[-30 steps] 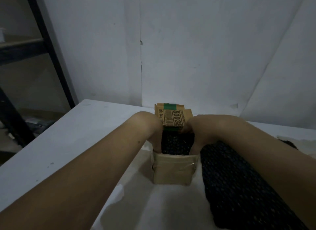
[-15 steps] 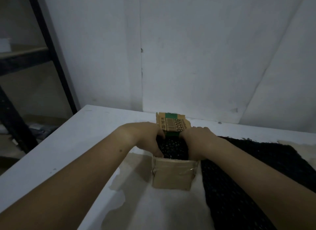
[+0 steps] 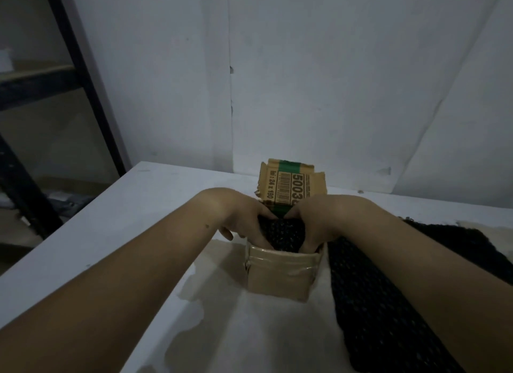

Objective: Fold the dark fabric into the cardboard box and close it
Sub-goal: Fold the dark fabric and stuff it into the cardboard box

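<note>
We've got both hands down in the cardboard box point(image 3: 280, 278), which sits upright on the white table point(image 3: 116, 222) just in front of us. Box is open at the top; its rear flap point(image 3: 291, 185) stands up w/ a green stripe, a barcode and printed digits facing us. Front wall is plain tan w/ clear tape across it.

Left hand point(image 3: 238, 217) comes in from the left side of the opening, fingers curled down & pressed onto the dark fabric point(image 3: 281, 234) bunched inside the box. One finger sits outside the box's left wall, rest go in. Right hand point(image 3: 319, 220) mirrors it from the right, fingers bent and pushed into the same bundle, tips hidden below the rim. Both hands are closed around/onto the fabric, thumbs nearly meeting at the back by the flap; exact grip under the rim we can't tell.

The fabric is a dark open-knit material. Only part of it's in the box: the rest runs out over the right wall, under our right forearm, & lies spread on the table to the right, reaching the bottom edge of view.

Table surface near the box shows a tan patch where the white covering is worn off. Behind is a white wall point(image 3: 333, 81); a dark metal shelf frame point(image 3: 83, 75) stands at far left.
</note>
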Motion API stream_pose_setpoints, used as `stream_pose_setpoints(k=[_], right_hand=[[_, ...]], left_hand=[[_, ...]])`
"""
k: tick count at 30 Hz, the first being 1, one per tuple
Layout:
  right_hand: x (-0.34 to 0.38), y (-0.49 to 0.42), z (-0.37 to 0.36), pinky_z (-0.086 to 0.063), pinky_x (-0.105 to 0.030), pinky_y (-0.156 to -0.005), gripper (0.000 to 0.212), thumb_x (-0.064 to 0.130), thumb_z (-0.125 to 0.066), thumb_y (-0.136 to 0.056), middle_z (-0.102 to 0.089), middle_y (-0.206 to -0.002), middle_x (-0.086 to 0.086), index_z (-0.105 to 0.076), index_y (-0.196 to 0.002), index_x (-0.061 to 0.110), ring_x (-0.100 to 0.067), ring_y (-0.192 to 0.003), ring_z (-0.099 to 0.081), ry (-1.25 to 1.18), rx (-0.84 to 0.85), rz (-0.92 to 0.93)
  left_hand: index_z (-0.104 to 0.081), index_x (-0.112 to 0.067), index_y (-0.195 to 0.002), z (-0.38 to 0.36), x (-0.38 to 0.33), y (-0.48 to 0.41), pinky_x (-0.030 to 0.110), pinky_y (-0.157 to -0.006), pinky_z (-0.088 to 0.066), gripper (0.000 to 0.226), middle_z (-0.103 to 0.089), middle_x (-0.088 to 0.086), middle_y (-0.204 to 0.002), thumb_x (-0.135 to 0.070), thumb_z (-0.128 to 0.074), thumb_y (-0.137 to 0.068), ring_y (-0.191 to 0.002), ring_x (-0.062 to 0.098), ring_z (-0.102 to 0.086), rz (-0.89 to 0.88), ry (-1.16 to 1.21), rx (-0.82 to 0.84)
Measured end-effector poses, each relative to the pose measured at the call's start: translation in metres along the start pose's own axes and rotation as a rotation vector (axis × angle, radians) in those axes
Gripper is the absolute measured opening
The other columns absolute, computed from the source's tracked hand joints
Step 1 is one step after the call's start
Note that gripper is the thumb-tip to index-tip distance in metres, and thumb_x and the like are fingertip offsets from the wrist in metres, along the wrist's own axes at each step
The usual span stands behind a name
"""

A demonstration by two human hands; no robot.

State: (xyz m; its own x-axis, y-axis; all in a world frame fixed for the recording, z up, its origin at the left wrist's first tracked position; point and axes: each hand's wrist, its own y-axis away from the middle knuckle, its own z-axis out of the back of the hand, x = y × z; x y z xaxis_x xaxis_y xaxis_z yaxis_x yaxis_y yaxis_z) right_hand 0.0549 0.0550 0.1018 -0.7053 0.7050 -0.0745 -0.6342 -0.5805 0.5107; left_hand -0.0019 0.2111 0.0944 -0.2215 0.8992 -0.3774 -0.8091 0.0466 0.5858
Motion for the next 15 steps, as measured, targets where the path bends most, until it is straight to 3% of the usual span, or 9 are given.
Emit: stream_pose_setpoints(k=[3,6,11,13,15], right_hand=[[-0.003,-0.003,-0.01,-0.049,-0.031,-0.095,0.095,0.049,-0.08,-0.07,-0.056,-0.134,0.001,-0.034,-0.151,0.027,-0.018,-0.116,-0.055,-0.046,-0.061,-0.015],[-0.008,-0.004,-0.021,-0.051,-0.035,-0.096,0.096,0.049,-0.08,-0.068,-0.055,-0.135,0.004,-0.035,-0.15,0.03,-0.017,-0.116,-0.055,-0.079,-0.146,-0.015],[-0.015,0.002,-0.02,-0.045,-0.033,-0.104,0.097,0.05,-0.083,-0.065,-0.045,-0.146,0.003,-0.038,-0.148,0.029,-0.017,-0.128,-0.047,-0.205,-0.178,0.003],[-0.02,0.009,-0.013,-0.041,-0.033,-0.107,0.097,0.049,-0.083,-0.066,-0.043,-0.148,0.003,-0.037,-0.149,0.029,-0.017,-0.131,-0.044,-0.26,-0.128,0.005],[-0.03,0.018,-0.004,-0.039,-0.035,-0.109,0.096,0.054,-0.082,-0.065,-0.05,-0.142,0.005,-0.039,-0.147,0.03,-0.016,-0.127,-0.047,-0.338,-0.069,0.019]], left_hand=[[-0.035,-0.047,-0.148,-0.001,0.004,-0.004,0.031,-0.092,-0.054,0.083,-0.048,-0.009,-0.141,-0.049,-0.078,-0.077,-0.116,0.015,-0.054,-0.038,-0.066,-0.009],[-0.044,-0.045,-0.144,-0.003,0.004,-0.004,0.035,-0.1,-0.048,0.074,-0.053,-0.015,-0.137,-0.056,-0.074,-0.077,-0.117,0.013,-0.054,-0.106,-0.171,-0.062],[-0.048,-0.038,-0.143,-0.004,0.003,0.006,0.035,-0.103,-0.044,0.071,-0.054,-0.012,-0.137,-0.056,-0.073,-0.079,-0.116,0.012,-0.053,-0.149,-0.235,-0.214],[-0.049,-0.038,-0.142,-0.003,0.004,0.014,0.029,-0.097,-0.045,0.071,-0.053,-0.014,-0.136,-0.055,-0.075,-0.078,-0.106,0.008,-0.053,-0.211,-0.15,-0.296],[-0.051,-0.044,-0.136,-0.003,0.006,0.023,0.019,-0.084,-0.043,0.058,-0.057,-0.023,-0.117,-0.052,-0.072,-0.083,-0.091,-0.003,-0.056,-0.259,0.049,-0.327]])
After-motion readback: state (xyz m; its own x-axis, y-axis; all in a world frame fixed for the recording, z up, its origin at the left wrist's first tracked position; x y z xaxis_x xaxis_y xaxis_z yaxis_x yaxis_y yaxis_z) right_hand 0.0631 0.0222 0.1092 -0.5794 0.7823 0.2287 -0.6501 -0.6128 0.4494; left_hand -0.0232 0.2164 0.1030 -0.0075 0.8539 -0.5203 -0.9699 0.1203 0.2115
